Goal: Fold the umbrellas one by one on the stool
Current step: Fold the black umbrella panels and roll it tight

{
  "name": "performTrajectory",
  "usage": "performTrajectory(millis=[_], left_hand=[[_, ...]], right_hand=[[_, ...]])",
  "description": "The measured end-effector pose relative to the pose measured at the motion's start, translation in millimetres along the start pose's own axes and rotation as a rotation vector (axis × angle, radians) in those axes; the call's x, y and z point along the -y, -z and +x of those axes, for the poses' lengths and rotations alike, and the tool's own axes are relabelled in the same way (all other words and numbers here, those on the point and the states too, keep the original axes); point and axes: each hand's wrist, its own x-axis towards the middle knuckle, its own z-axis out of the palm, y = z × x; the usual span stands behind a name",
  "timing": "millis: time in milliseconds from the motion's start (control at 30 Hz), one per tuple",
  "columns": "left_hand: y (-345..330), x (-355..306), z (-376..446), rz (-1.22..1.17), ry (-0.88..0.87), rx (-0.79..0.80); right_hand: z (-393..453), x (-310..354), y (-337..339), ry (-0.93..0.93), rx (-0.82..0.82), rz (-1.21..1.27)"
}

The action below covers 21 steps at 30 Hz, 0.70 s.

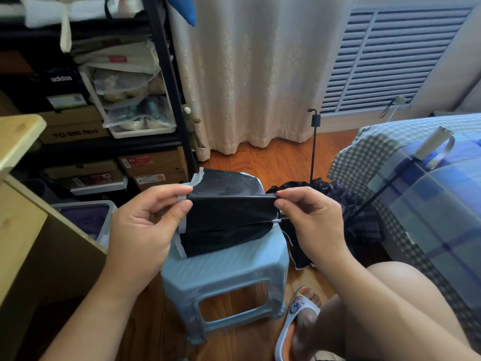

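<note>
You are partway through folding the black umbrella (229, 220), which lies across the top of the blue stool (229, 267), its canopy collapsed but loose. The step in hand looks like pleating: one fabric panel is pulled taut into a straight crease between your two hands, above the rest of the canopy.

Your left hand (145, 225) pinches the grey-trimmed hem end of that crease, thumb and forefinger clamped on the fabric, the other fingers curled beneath. Your right hand (309, 214) pinches the other end, close to the shaft, thumb and forefinger tips pressed together on the fold (the remaining fingers tuck loosely under). Both forearms come up from the bottom of the view and angle inward, wrists level, so the crease runs nearly horizontal.

The next move, as I judge it, calls for laying this pleat flat against the canopy in one direction, then picking up the neighbouring panel, keeping the tension even so the crease does not slip.

More umbrellas wait: a dark one (346, 201) sits on the floor just beside the stool with its shaft upright, and another (429, 188) leans on the bed (390, 142) at your right.
</note>
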Motion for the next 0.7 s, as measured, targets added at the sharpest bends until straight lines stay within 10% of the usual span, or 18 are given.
performTrajectory(millis=[533, 700], left_hand=[[-18.2, 0.4, 37.5, 0.165, -0.148, -0.292], [-35.9, 22.3, 41.7, 0.406, -0.278, 0.129]], right_hand=[[54.3, -0.7, -19.8, 0.033, 0.092, -0.17], [112.9, -40.7, -46.0, -0.141, 0.162, -0.304]])
